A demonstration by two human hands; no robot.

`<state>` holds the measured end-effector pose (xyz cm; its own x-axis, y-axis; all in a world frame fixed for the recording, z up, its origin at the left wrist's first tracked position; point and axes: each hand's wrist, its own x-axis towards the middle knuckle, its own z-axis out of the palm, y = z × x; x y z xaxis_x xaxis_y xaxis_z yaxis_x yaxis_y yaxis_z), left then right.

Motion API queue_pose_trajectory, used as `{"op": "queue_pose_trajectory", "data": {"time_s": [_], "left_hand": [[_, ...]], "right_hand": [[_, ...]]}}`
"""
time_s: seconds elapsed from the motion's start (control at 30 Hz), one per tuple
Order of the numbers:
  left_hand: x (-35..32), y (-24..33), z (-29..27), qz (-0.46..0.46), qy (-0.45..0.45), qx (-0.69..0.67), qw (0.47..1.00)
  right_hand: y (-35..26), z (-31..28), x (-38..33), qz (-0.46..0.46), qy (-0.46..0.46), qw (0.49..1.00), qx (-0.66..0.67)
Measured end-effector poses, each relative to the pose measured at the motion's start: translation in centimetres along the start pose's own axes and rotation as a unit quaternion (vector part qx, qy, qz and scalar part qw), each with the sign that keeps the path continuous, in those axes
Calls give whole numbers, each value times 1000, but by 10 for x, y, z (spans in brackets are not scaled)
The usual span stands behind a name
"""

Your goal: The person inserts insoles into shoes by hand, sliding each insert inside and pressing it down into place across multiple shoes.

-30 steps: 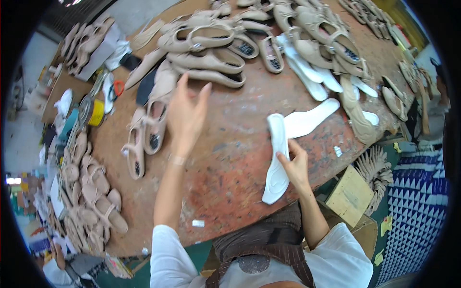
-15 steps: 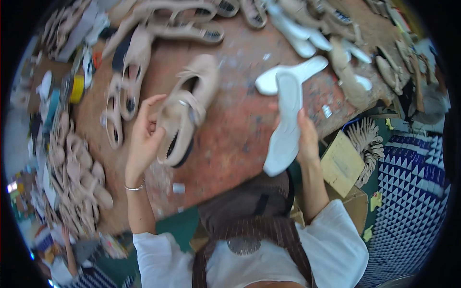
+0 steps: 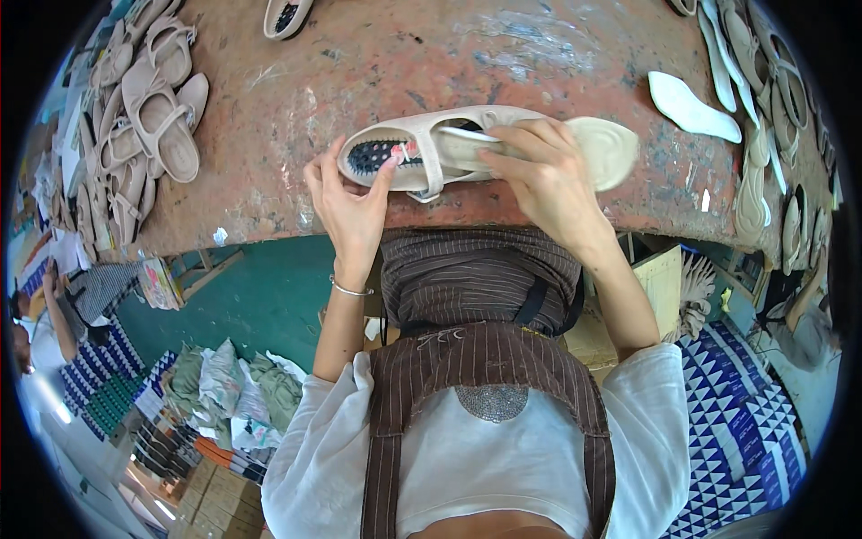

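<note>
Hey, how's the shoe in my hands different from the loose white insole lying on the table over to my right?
The beige shoe is a whole strapped sandal with a dark heel bed; the white insole is one flat piece. The shoe is gripped at the table's near edge by your left hand and right hand; the insole lies untouched farther back. The shoe looks longer, though the lens bends things. Both have a foot-shaped outline.

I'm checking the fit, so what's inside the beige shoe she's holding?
Inside the beige shoe, the heel bed shows dark and dotted. A pale insole sticks out past the right hand, which hides the middle.
</note>
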<state>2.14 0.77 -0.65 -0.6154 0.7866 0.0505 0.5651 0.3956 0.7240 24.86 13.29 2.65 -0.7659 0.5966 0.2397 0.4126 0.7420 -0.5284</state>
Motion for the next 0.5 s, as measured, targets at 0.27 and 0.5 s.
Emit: {"op": "queue_pose_trajectory", "data": {"time_s": [0.27, 0.5], "left_hand": [[4, -13, -3, -35, -36, -150, 987], [11, -29, 3, -58, -4, -170, 984]], "right_hand": [[-24, 54, 38, 13, -15, 988, 154], [-30, 69, 54, 21, -57, 984, 165]]}}
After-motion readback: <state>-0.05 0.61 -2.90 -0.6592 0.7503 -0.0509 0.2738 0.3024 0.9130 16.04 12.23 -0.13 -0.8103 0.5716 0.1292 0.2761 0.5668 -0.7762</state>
